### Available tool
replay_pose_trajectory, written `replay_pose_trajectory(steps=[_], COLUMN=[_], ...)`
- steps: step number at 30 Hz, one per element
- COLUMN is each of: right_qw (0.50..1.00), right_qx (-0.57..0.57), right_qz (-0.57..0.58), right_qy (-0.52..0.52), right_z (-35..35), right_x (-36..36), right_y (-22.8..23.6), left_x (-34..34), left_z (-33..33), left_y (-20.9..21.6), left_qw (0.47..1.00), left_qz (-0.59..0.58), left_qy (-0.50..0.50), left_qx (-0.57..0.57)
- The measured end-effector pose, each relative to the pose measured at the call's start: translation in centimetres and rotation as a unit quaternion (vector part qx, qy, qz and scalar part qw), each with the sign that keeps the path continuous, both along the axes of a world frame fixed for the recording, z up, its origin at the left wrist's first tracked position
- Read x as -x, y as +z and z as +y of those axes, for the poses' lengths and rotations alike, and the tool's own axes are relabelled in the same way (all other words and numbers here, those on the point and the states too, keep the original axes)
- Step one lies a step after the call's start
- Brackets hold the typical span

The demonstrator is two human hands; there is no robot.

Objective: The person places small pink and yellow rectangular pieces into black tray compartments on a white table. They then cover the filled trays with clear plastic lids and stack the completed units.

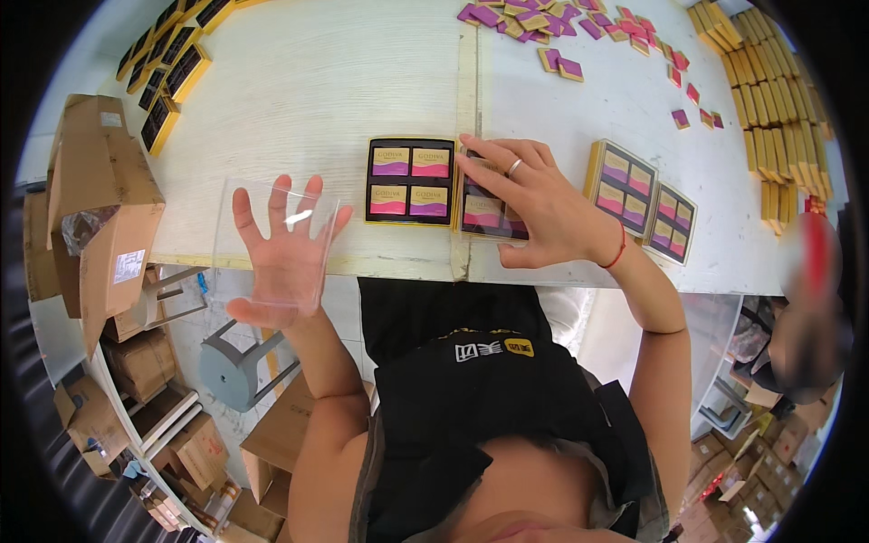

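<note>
My left hand [285,262] is palm up with its fingers spread, and a square clear plastic lid [312,244] lies across its palm and fingers. To its right, an open gold-edged box [369,181] on the table holds several gold chocolate squares with purple or pink bands. Directly beside that stands a second, similar box [484,214], partly hidden under my right hand [543,204]. This hand spans the second box, fingertips at its far left corner and edge, thumb by its near edge. Further right, two more filled boxes [625,185] sit side by side at an angle.
Loose purple and pink chocolate squares [534,20] are scattered at the far right. Stacked gold boxes [769,118] line the right edge. Dark trays [161,122] stand at the far left. Cardboard cartons [113,217] and a grey stool [226,371] are at left. Someone blurred [806,317] is at right.
</note>
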State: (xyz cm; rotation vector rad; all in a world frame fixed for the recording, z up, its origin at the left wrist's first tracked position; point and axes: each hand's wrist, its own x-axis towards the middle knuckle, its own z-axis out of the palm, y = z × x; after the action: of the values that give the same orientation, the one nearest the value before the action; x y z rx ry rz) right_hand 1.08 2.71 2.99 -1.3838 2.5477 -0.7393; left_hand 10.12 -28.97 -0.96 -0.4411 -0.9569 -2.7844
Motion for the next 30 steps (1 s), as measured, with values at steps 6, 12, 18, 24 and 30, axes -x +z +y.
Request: replay_pose_trajectory(steps=[6,12,18,24,30], right_qw=[0.997,0.994,0.989,0.989,0.988], right_qx=[-0.032,-0.001,-0.080,-0.042,0.017], right_qz=[0.066,0.068,0.046,0.051,0.042], right_qy=[-0.016,-0.085,-0.113,-0.130,-0.148], right_z=[-0.6,0.6,1.8,1.6,2.0], right_x=[-0.2,-0.9,-2.2,-2.7,-3.4], right_y=[-0.7,-1.7,-1.0,-1.6,-2.7], left_x=[4.1,6.8,7.5,6.2,5.7], left_z=[0.2,4.9,6.1,6.6,6.0], left_y=[3.8,5.1,3.3,2.2,0.6], left_qw=[0.767,0.562,0.548,0.488,0.477], left_qz=[0.090,0.132,0.131,0.147,0.242], left_qy=[0.081,0.063,0.026,0.053,0.095], left_qx=[0.630,0.814,0.826,0.859,0.839])
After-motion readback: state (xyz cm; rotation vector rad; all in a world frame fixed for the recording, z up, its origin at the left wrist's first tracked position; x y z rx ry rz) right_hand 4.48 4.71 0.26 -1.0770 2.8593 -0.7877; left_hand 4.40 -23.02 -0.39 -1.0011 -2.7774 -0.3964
